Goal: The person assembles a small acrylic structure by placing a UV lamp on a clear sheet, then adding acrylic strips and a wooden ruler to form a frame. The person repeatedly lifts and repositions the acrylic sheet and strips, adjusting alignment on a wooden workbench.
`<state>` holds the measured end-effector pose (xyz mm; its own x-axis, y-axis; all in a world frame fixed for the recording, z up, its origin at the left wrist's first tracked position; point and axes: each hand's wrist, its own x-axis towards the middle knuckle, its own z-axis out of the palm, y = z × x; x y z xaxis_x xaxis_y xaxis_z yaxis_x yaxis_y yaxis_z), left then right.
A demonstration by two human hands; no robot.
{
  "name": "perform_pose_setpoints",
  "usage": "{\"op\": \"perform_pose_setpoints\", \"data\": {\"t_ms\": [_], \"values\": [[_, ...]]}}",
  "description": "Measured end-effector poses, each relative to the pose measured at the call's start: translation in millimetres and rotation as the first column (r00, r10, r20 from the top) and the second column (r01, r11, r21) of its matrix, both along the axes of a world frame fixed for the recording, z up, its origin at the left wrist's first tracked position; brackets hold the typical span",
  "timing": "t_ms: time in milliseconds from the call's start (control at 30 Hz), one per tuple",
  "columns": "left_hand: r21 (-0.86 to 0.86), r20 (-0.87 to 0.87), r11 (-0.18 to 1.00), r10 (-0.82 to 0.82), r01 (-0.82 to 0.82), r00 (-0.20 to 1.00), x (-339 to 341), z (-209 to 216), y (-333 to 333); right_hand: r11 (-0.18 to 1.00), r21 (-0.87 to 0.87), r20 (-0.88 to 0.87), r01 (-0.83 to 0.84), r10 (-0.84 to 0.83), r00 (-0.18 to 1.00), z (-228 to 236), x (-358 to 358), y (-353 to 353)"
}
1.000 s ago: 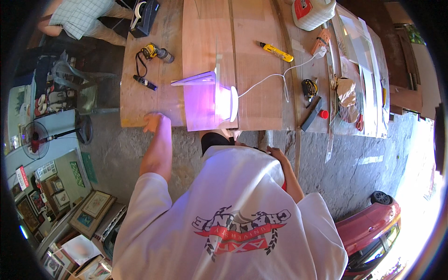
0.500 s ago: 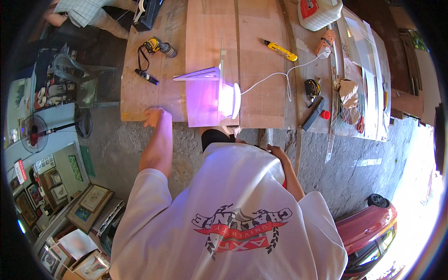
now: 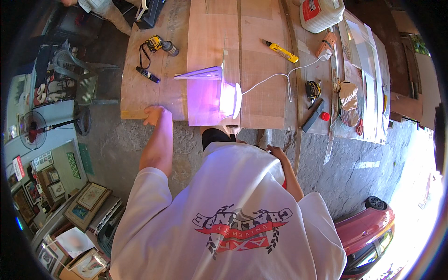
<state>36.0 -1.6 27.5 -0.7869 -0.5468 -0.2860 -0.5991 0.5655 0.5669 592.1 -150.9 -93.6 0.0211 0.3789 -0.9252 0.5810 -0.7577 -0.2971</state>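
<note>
My left hand rests on the near left edge of the wooden table, fingers loosely spread and holding nothing. By my hip, near the shirt hem, is my right hand; its fingers are mostly hidden. In front of me a white curved lamp glows purple-white against an upright clear sheet. Touching or close to that sheet, a clear triangular piece stands on the reddish plywood. Neither hand touches the lamp or the clear pieces.
Around the table lie a yellow cutter, an orange power strip with a white cord, a tape measure, a yellow-black tool, a black marker-like object and a white jug. A person's arm shows far left.
The view has shifted very slightly. My hands and the lamp stay in place; the person at the far left has moved a little out of view.
</note>
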Motion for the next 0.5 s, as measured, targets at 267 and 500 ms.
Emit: {"op": "perform_pose_setpoints", "data": {"t_ms": [267,500], "values": [[-0.170,-0.041,0.978,-0.129,0.120,0.991,-13,-27,-6,0.999,0.038,-0.031,-0.022,0.024,0.999,-14,4,-4],[-0.067,-0.012,0.998,-0.009,0.008,1.000,-7,-13,0,0.999,0.019,0.027,-0.036,0.036,0.999,2,-1,-5]]}}
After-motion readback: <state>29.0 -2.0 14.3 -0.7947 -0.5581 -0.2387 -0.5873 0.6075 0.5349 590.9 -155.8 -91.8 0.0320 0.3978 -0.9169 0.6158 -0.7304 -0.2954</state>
